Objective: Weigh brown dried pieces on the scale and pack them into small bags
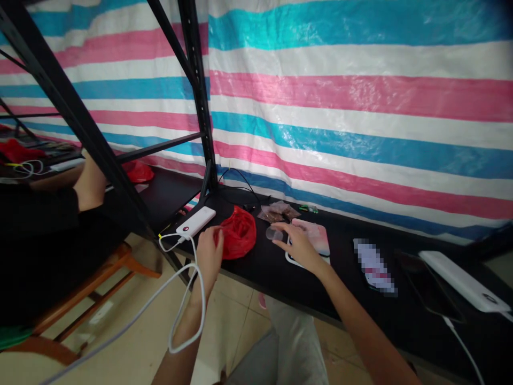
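Observation:
My left hand (210, 250) is closed at the left side of a crumpled red plastic bag (237, 235), with the bag's edge between thumb and fingers. The bag's mouth faces up, and its inside is too dark to make out. Pinched between the thumb and forefinger of my right hand (298, 246) is a small clear round plastic piece (274, 233), just right of the bag. Beneath the right hand lies a pink-and-white flat case (316, 235) on a white-rimmed item. Several small clear packets (279, 212) with brown contents lie behind.
A white power bank (196, 222) with a looping white cable stands left of the bag. A phone (374, 267), a dark phone (428, 286) and another white power bank (465, 280) lie to the right. Black shelf posts (198, 91) rise at left, near another person's arm (91, 182).

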`<state>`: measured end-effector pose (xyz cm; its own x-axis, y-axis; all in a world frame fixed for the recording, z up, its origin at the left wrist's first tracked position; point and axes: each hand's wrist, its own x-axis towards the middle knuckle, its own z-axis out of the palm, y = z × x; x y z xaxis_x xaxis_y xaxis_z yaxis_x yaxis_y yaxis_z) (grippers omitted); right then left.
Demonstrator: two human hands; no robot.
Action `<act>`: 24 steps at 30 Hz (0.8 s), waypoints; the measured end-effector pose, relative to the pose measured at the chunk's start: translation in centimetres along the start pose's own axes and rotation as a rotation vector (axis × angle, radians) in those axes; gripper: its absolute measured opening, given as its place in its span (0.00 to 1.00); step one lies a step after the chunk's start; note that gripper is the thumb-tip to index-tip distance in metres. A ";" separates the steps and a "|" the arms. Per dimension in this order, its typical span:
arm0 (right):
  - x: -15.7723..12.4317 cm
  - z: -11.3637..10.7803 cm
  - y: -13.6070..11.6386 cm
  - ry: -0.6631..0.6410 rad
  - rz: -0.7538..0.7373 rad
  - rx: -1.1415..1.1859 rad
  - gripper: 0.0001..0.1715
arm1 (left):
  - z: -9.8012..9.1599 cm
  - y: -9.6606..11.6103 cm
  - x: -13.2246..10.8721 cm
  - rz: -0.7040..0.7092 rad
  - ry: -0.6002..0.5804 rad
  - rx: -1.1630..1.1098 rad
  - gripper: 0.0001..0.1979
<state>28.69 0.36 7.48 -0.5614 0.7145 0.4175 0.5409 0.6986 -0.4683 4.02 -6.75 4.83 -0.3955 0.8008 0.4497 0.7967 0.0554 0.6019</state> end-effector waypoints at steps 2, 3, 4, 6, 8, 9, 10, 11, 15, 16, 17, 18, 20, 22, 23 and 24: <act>2.1 2.5 -0.8 -0.051 -0.036 0.126 0.20 | -0.1 -2.8 -0.7 -0.080 -0.001 0.123 0.16; 3.1 3.6 -1.1 -0.076 -0.053 0.175 0.20 | 0.1 -3.8 -0.8 -0.105 0.004 0.167 0.18; 3.9 4.7 -1.4 -0.095 -0.058 0.208 0.20 | 0.4 -4.6 -0.7 -0.128 0.002 0.195 0.19; 4.9 6.6 -1.8 -0.130 -0.051 0.240 0.22 | 0.8 -5.6 -0.3 -0.156 -0.062 0.210 0.21; 5.3 8.0 -2.2 -0.149 -0.035 0.253 0.22 | 1.1 -6.1 0.4 -0.159 -0.194 0.182 0.19; 5.2 8.4 -2.4 -0.151 -0.029 0.258 0.22 | 1.2 -6.3 0.6 -0.153 -0.256 0.159 0.17; 5.0 8.8 -2.7 -0.145 -0.027 0.260 0.22 | 1.2 -6.4 0.9 -0.149 -0.296 0.128 0.15; 4.7 8.9 -2.9 -0.133 -0.030 0.257 0.22 | 1.2 -6.5 1.1 -0.154 -0.318 0.086 0.13; 2.9 9.1 -3.9 -0.111 -0.077 0.224 0.23 | 1.1 -6.4 1.5 -0.233 -0.269 -0.137 0.11; 2.5 9.2 -4.0 -0.121 -0.085 0.219 0.24 | 1.0 -6.2 1.7 -0.233 -0.218 -0.171 0.11; 2.2 9.4 -4.1 -0.134 -0.086 0.219 0.24 | 1.0 -5.8 1.9 -0.218 -0.153 -0.183 0.11; 1.9 9.6 -4.2 -0.147 -0.082 0.223 0.24 | 0.9 -5.3 2.2 -0.189 -0.084 -0.171 0.11; 1.4 10.1 -4.2 -0.161 -0.065 0.235 0.23 | 0.8 -4.2 2.9 -0.108 0.008 -0.105 0.11; 1.2 10.7 -4.3 -0.163 -0.042 0.242 0.23 | 0.8 -3.2 3.8 -0.017 0.022 -0.013 0.11; 1.1 11.0 -4.3 -0.158 -0.030 0.240 0.23 | 0.8 -2.9 4.2 0.026 0.010 0.030 0.10; 1.2 11.3 -4.2 -0.144 -0.017 0.232 0.24 | 0.8 -2.7 4.6 0.065 -0.011 0.066 0.10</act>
<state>18.69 -2.17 1.12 -0.6618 0.6783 0.3193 0.3817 0.6714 -0.6353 0.39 -2.72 4.74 -0.3372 0.8102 0.4794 0.8490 0.0418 0.5267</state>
